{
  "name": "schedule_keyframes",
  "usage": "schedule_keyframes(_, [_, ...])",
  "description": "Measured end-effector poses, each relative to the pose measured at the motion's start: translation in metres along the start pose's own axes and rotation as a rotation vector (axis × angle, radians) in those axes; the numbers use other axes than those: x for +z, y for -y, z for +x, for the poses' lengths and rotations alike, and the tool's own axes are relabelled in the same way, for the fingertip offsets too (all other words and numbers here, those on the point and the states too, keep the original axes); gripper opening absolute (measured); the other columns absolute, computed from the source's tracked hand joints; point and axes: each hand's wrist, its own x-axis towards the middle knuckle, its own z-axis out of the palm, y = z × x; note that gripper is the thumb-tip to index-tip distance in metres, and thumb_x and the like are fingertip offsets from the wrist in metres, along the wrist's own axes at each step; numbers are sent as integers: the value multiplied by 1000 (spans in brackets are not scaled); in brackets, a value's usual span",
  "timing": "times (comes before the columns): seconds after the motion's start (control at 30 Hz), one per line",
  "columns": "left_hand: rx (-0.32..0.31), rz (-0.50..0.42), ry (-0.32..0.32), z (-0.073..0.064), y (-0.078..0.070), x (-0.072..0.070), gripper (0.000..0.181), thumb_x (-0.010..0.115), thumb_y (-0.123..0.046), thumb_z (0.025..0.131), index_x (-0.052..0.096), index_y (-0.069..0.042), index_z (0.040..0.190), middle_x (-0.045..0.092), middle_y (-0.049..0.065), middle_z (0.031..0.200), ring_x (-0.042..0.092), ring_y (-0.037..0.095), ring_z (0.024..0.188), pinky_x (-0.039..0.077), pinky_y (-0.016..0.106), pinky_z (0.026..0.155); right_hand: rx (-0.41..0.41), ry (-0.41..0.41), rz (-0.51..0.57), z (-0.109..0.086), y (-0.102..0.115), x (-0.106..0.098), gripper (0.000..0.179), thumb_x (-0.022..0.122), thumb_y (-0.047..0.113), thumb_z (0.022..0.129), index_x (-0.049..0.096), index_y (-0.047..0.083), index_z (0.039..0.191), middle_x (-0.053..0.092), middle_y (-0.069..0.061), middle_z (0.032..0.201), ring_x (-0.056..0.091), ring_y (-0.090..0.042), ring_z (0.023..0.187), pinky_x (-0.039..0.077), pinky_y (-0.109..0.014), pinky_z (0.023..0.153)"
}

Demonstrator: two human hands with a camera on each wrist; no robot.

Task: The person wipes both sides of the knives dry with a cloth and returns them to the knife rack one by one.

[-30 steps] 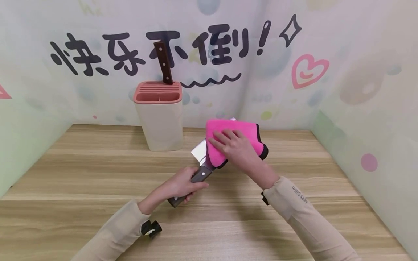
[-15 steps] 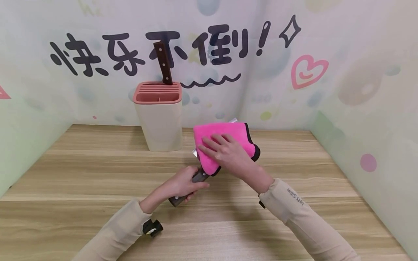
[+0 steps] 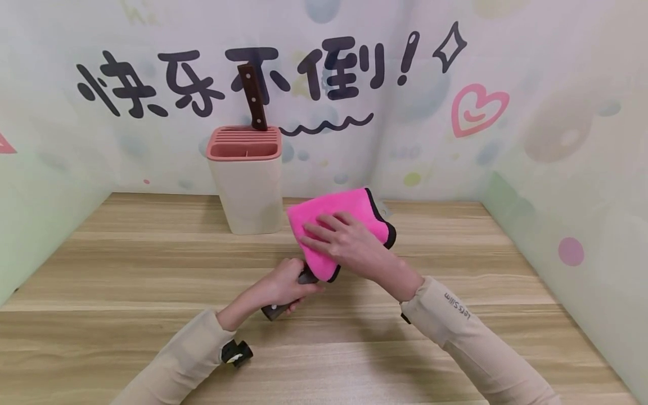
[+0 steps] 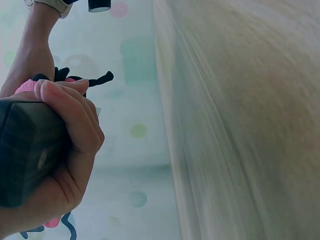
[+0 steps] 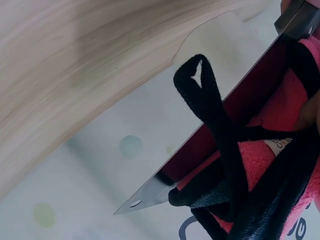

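Observation:
My left hand (image 3: pixel 286 284) grips the dark riveted handle (image 3: pixel 273 311) of a kitchen knife, its blade angled up and to the right. Over that blade lies a pink cloth (image 3: pixel 364 205) with black edging, held by my right hand (image 3: pixel 349 244), its fingers spread across the top and its thumb hidden in the head view. Past the cloth's far edge pokes the blade's tip (image 3: pixel 385 211). In the right wrist view the blade tip (image 5: pixel 137 201) has a small hole, the cloth (image 5: pixel 260 160) covers one side of the blade, and a black edging loop (image 5: pixel 200 85) sticks out.
A cream knife holder (image 3: pixel 248 197) with a pink slotted top stands at the back, left of the knife. One brown-handled knife (image 3: pixel 253 98) is upright in it. The wooden table (image 3: pixel 152 270) meets a printed cloth wall (image 3: pixel 430 157) close behind the blade.
My right hand and the cloth have slid left and down along the blade toward the handle. The tip now shows beyond the cloth, while the blade's heel is covered. My left hand stays put.

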Motion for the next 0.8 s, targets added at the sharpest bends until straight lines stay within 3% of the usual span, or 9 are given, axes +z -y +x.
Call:
schedule_keyframes(0.33, [14,27,-10,-3,1,0,19,59,-14,85,47,-3,75,45,-1,44,44,6,32,43,27,33,-10,1,23,-3,3,-2,48,67,9,77,55,19,122,54,-2,123,49,-24,111,41,-35,89])
schedule_keyframes(0.6, [21,16,-12,-4,0,0,18,60,-15,83,47,-3,80,45,-1,46,44,5,32,43,27,33,26,-3,58,-7,1,1,46,66,8,78,55,19,122,54,-2,124,48,-24,112,40,-36,91])
schedule_keyframes(0.8, [-11,-27,-4,-6,-1,-2,20,62,-16,83,47,-2,83,44,0,45,43,6,33,43,26,33,85,-1,49,-11,-4,3,48,68,6,76,57,19,120,54,-2,124,48,-24,112,41,-36,91])
